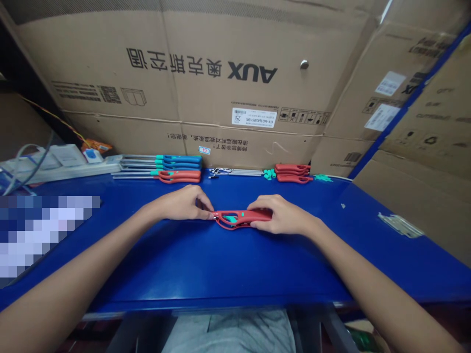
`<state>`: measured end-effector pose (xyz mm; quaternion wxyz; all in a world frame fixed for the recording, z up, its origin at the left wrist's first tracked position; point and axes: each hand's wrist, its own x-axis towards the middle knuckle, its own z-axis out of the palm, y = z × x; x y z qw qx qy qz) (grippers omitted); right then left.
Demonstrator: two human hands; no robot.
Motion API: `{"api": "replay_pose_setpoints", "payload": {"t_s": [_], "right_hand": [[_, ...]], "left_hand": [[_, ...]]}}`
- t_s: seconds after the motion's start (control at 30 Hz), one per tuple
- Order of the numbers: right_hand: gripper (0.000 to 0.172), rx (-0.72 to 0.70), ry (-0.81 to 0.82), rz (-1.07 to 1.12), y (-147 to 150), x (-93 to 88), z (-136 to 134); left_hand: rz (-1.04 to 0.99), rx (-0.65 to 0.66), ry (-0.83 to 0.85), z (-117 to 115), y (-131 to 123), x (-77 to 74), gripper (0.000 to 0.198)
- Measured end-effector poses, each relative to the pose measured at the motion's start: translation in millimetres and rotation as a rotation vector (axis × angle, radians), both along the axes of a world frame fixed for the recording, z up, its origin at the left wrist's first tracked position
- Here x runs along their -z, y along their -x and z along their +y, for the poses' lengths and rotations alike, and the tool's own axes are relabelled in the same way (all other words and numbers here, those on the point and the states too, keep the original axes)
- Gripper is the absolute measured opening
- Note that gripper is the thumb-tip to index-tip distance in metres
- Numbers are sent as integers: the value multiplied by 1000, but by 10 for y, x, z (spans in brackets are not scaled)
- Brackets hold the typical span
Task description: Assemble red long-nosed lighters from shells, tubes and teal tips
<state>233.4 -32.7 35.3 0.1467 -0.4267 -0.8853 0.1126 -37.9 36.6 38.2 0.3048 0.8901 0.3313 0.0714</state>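
A red long-nosed lighter [245, 216] with a green trigger lies between my hands, just over the blue table. My right hand [277, 214] is closed round its handle end. The fingers of my left hand [189, 203] pinch its front tip, where a short bit of metal shows. The two halves of the red casing look slightly apart along the lower edge. Behind my hands lie loose metal rods [246, 172], green triggers [270, 173] and red handle casings [293, 172]. More small green parts [323, 178] sit to the right of them.
Several blue and red lighters with long metal rods [180, 169] are stacked at the back left, beside a white power strip [84, 169]. A large cardboard wall [206, 98] closes off the back. Thin pale strips [401, 224] lie at the right on the blue table [221, 274].
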Motion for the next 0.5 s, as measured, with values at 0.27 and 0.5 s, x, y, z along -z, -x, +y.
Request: {"api": "replay_pose_setpoints", "payload": {"t_s": [0.27, 0.5], "right_hand": [[34, 6, 20, -20, 22, 21, -14], [36, 24, 49, -50, 18, 50, -9]], "left_hand": [[93, 21, -60, -22, 28, -50, 25], [112, 6, -116, 1, 29, 5, 24]]}}
